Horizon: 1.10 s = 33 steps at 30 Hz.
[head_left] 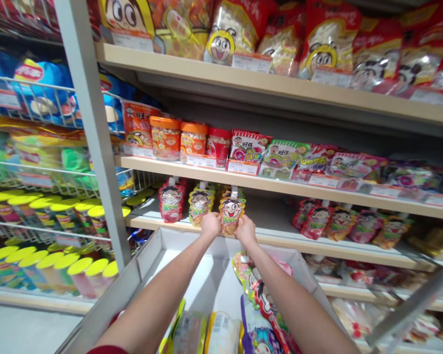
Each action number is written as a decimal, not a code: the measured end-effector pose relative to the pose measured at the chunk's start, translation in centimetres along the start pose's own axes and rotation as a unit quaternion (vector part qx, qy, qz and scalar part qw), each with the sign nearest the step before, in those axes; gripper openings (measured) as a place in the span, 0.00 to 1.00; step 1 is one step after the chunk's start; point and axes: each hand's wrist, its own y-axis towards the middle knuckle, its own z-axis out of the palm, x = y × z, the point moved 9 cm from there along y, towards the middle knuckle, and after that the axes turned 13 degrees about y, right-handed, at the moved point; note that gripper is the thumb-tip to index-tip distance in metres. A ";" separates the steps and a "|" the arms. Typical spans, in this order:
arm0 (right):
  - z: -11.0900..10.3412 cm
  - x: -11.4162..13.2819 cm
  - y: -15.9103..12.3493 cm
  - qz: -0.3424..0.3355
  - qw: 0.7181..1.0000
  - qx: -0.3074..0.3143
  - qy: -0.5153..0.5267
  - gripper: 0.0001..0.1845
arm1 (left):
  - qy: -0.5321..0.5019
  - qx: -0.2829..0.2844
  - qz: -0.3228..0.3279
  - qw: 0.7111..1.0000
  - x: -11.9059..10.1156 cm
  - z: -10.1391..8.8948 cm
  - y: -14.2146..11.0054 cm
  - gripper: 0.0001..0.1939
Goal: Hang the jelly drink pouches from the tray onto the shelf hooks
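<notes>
Both arms reach forward over an open white box (147, 255) toward a store shelf (280, 241). My left hand (210, 223) and my right hand (245, 230) are closed on the two sides of an orange spouted pouch (231, 212) with a cartoon face, held upright at the shelf's front edge. Just left of it stand a yellow-green pouch (199, 204) and a red pouch (171, 200) of the same kind. More such pouches (260, 314) lie in the box below my arms.
Red and orange pouches (339, 223) lean on the same shelf to the right. Orange-lidded jars (165, 137) and candy packs stand one shelf up. A grey upright post (96, 142) divides off wire racks with chip bags and yellow-lidded cans (44, 211) at left.
</notes>
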 end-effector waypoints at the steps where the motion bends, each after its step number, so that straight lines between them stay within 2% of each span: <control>1: 0.1 -0.1 0.2 0.000 1.000 0.000 -0.005 0.13 | 0.002 -0.002 0.001 1.000 -0.1 0.0 0.2 0.14; 5: -0.2 0.0 0.7 0.019 1.000 0.013 -0.020 0.12 | 0.002 -0.002 0.008 1.000 -0.5 -0.2 0.5 0.13; 8: -1.3 0.3 -0.2 0.031 0.999 0.020 -0.031 0.13 | -0.011 -0.001 0.029 1.000 0.0 0.0 -0.8 0.16; 10: -2.4 1.5 -2.0 -0.025 0.999 0.011 -0.026 0.17 | -0.026 0.020 0.056 0.998 0.8 0.6 -2.9 0.17; 12: -2.8 2.7 -5.4 -0.086 0.995 0.050 -0.026 0.20 | -0.029 0.067 0.105 0.992 1.6 1.5 -6.1 0.17; 15: -2.3 3.3 -12.6 -0.129 0.974 0.177 -0.058 0.20 | 0.012 0.147 0.193 0.970 2.7 3.0 -12.0 0.17; 18: -1.7 2.8 -19.2 -0.140 0.942 0.296 -0.072 0.20 | 0.069 0.208 0.269 0.938 3.6 4.8 -16.8 0.16; 21: -1.3 1.9 -23.0 -0.131 0.911 0.383 -0.078 0.22 | 0.144 0.254 0.332 0.897 4.2 6.8 -19.7 0.14; 24: -1.1 0.7 -24.5 -0.139 0.876 0.440 -0.140 0.23 | 0.218 0.230 0.379 0.870 4.4 7.7 -20.8 0.12; 26: -1.2 0.1 -25.2 -0.156 0.849 0.466 -0.197 0.25 | 0.249 0.209 0.393 0.860 4.5 7.8 -21.0 0.12; 29: -1.4 -0.3 -25.9 -0.179 0.810 0.493 -0.262 0.32 | 0.266 0.214 0.393 0.854 4.6 7.9 -21.3 0.13; 31: -1.4 -0.1 -26.4 -0.193 0.794 0.505 -0.280 0.34 | 0.270 0.218 0.389 0.853 4.6 7.7 -21.3 0.13; 33: -1.4 0.4 -26.6 -0.206 0.790 0.504 -0.283 0.30 | 0.270 0.224 0.387 0.853 4.6 7.5 -21.3 0.13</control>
